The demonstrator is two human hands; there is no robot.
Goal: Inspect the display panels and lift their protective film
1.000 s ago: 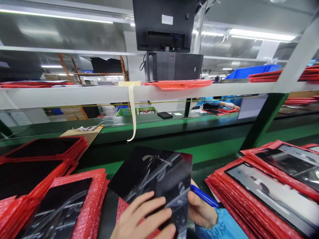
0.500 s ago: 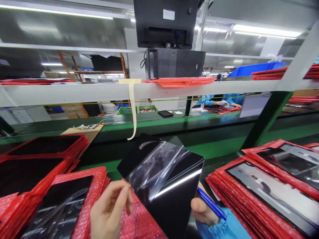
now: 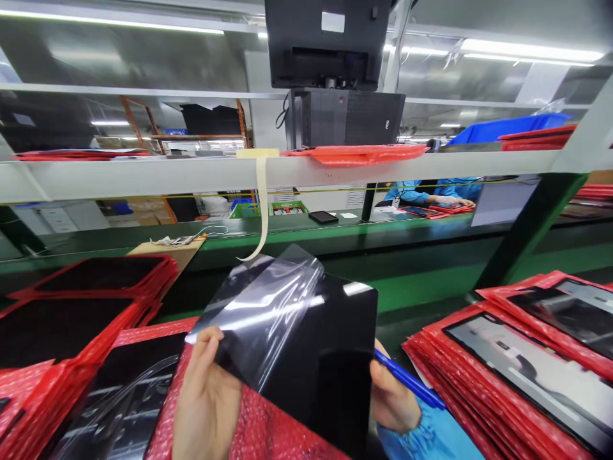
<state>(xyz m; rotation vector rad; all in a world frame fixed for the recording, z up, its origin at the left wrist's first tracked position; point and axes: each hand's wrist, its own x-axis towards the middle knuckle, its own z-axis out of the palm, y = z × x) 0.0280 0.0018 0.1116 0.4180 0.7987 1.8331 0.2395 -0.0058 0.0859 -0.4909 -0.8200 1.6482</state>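
Observation:
My left hand (image 3: 205,399) pinches a corner of a clear protective film (image 3: 265,310) and holds it lifted partly off a glossy black panel (image 3: 330,358). My right hand (image 3: 393,399), in a blue sleeve, grips the panel's right edge and also holds a blue pen (image 3: 409,380). The panel is tilted up towards me over a red bubble-wrap sleeve (image 3: 272,431).
Stacks of black panels in red bubble wrap lie at the left (image 3: 71,319) and the right (image 3: 517,364). A green conveyor (image 3: 335,230) runs across behind, with a white shelf beam (image 3: 143,179), a hanging tape strip (image 3: 261,204) and a monitor (image 3: 328,41) above. A co-worker's hands (image 3: 447,201) work beyond.
My left hand went from lying flat on the panel to pinching the film and peeling it up and leftwards. The panel tilted more upright in my right hand.

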